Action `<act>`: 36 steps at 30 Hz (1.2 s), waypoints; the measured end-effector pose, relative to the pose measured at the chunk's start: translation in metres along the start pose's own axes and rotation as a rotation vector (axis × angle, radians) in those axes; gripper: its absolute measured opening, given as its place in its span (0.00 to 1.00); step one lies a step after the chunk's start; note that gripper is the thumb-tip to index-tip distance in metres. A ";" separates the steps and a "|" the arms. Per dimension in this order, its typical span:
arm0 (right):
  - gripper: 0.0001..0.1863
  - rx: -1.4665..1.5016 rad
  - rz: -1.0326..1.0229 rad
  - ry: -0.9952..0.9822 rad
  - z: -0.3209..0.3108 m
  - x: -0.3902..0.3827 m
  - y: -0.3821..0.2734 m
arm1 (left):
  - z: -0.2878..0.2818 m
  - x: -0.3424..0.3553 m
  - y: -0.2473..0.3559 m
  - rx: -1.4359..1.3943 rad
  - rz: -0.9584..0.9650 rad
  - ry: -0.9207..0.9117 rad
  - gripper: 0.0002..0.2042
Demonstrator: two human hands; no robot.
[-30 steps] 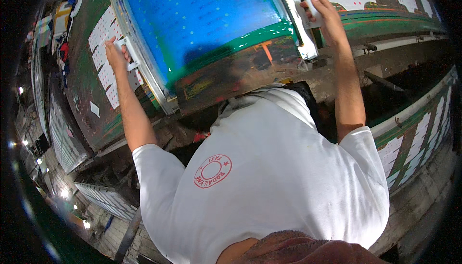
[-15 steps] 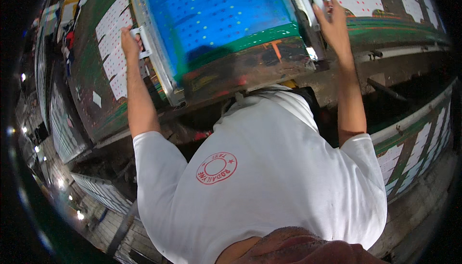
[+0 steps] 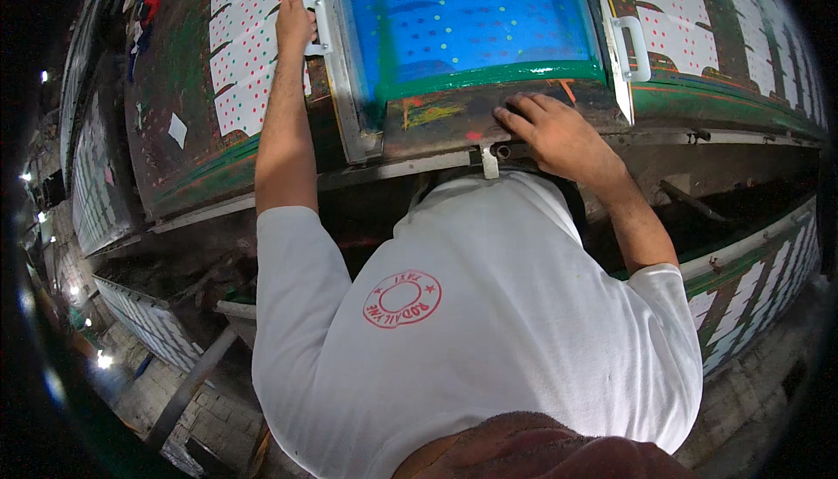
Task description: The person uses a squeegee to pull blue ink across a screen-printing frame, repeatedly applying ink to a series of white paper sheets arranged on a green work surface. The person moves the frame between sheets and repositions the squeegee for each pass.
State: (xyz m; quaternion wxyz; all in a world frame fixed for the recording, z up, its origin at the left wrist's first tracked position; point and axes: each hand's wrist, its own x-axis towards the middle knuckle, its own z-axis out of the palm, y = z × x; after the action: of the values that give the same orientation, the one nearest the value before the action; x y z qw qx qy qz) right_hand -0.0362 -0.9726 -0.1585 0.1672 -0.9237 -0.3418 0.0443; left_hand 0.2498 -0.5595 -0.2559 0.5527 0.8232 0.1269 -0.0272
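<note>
My left hand [image 3: 296, 27] is closed round the white handle [image 3: 324, 27] on the left side of a printing screen. The screen's blue mesh [image 3: 476, 21] carries rows of small dots, and a band of wet green ink [image 3: 502, 78] crosses its near end. My right hand [image 3: 563, 137] lies with fingers stretched over the dark, ink-stained strip [image 3: 436, 118] in front of the mesh, near the table's front edge. It holds nothing. The matching right handle [image 3: 635, 50] is free of any hand.
White pieces with red and green dots [image 3: 249, 60] lie left of the screen; more dotted white pieces [image 3: 670, 12] lie to its right. A metal rail [image 3: 410, 167] with a small pale bracket [image 3: 490, 163] runs along the table edge before me. Another table with white pieces [image 3: 759, 283] stands lower right.
My right hand has let go of the right handle and come down to the strip near the front edge. My left hand keeps its handle. The screen now appears farther right in view.
</note>
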 end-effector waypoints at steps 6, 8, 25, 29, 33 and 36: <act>0.32 -0.154 0.310 0.006 0.011 0.032 -0.009 | 0.000 0.007 -0.006 -0.048 -0.004 -0.089 0.27; 0.30 -0.165 0.369 -0.034 0.005 0.036 -0.008 | 0.000 0.006 -0.007 -0.044 0.017 -0.080 0.27; 0.25 -0.239 0.298 0.219 0.027 0.079 0.015 | 0.000 -0.008 0.007 0.229 0.120 0.028 0.28; 0.23 -0.273 0.313 0.219 0.019 0.143 0.080 | 0.000 -0.010 0.013 0.244 0.083 0.035 0.27; 0.18 -0.367 0.342 0.178 0.001 0.231 0.167 | 0.001 -0.007 -0.001 0.258 -0.024 0.052 0.26; 0.16 -0.356 0.343 0.213 -0.021 0.302 0.232 | 0.000 0.003 -0.011 0.518 0.401 0.135 0.25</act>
State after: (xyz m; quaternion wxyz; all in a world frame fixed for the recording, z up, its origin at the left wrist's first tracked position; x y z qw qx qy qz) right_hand 0.3408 -0.9482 -0.2077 0.0275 -0.9824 -0.1633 -0.0863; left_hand 0.2503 -0.5553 -0.2660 0.3099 0.9449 -0.0123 0.1051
